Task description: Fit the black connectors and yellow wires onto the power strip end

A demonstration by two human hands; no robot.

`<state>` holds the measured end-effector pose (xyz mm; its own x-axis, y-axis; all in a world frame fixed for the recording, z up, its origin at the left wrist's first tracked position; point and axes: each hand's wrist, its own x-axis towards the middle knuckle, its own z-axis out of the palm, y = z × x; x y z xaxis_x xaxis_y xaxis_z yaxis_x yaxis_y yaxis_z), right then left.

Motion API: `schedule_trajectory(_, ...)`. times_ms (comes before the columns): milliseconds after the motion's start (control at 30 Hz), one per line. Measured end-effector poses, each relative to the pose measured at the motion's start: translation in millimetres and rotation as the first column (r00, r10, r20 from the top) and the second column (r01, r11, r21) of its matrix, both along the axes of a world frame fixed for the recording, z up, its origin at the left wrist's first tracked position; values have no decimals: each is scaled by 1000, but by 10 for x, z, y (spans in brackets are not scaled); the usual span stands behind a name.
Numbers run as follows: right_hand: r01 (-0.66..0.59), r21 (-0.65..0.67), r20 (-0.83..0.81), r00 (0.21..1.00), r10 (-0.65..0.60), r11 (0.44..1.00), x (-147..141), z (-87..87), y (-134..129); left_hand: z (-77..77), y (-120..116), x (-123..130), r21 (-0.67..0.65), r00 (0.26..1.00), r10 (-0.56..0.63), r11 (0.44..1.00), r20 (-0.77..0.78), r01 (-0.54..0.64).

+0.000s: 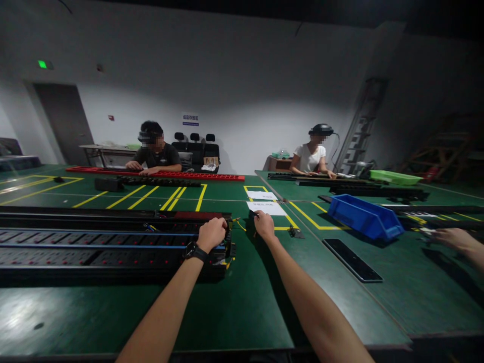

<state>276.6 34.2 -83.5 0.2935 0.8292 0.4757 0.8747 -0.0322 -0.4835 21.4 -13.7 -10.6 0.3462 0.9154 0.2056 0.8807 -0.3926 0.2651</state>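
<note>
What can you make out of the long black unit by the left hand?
The unit is long and black, with lengthwise blue strips, slatted rows and small red dots. Yellow wires stick out at its right end; its left end is out of view. It lies flat on the green table. The left hand is at its right end. Metal or plastic, I can't tell.

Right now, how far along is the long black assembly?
Looks done: blue strips and red-dotted rows lie along the black assembly. In hand: the left hand rests at its end; the right hand holds a small dark piece, apart from it. Probably left: the end, where yellow wires stick out; how much more, I can't tell.
</note>
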Motion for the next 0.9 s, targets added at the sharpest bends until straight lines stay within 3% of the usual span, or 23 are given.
schedule_trajectory(100,-100,43,-101,990,104,994,-32,0,54,6,-4,7,1,1000,1,1000,-5,-1)
schedule_trajectory(300,-232,61,-143,961,238,971,-261,-35,91,7,-10,1,5,1000,-2,1000,-15,2)
schedule_trajectory(900,-262,67,-283,920,270,963,-413,21,71,31,-46,-1,7,1000,1,1000,-25,-1)
